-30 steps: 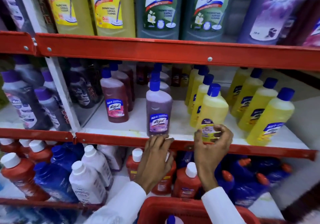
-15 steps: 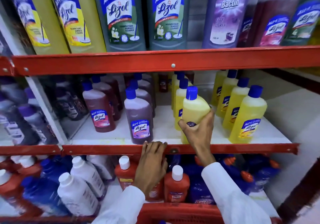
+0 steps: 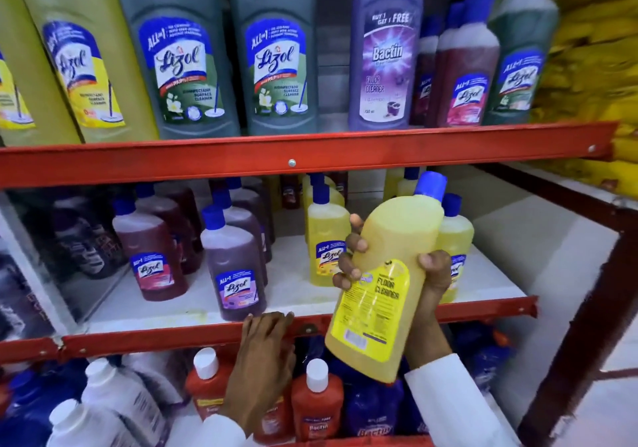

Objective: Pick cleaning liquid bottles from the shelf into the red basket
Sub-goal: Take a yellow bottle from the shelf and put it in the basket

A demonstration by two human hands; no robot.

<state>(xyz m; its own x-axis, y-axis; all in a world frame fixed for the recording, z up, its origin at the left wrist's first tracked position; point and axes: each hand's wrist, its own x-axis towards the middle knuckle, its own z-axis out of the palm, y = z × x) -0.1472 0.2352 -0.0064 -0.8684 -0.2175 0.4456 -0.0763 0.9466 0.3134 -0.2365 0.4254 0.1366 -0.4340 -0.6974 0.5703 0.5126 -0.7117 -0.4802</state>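
Note:
My right hand grips a yellow floor cleaner bottle with a blue cap, lifted off the middle shelf and tilted, its back label facing me. My left hand rests with its fingers on the red front rail of the middle shelf, holding no bottle. More yellow bottles stand behind on the white shelf board. Purple bottles and maroon bottles stand to the left. Only a thin strip of the red basket's rim shows at the bottom edge.
The top shelf carries large yellow, green and purple cleaner bottles. The bottom shelf holds white bottles, orange bottles and blue ones. A dark red upright post bounds the shelf on the right, with yellow sacks beyond.
My right hand closed around the yellow bottle, lifted it off the shelf and tilted it toward me. The left hand stayed on the rail. The view shifted upward.

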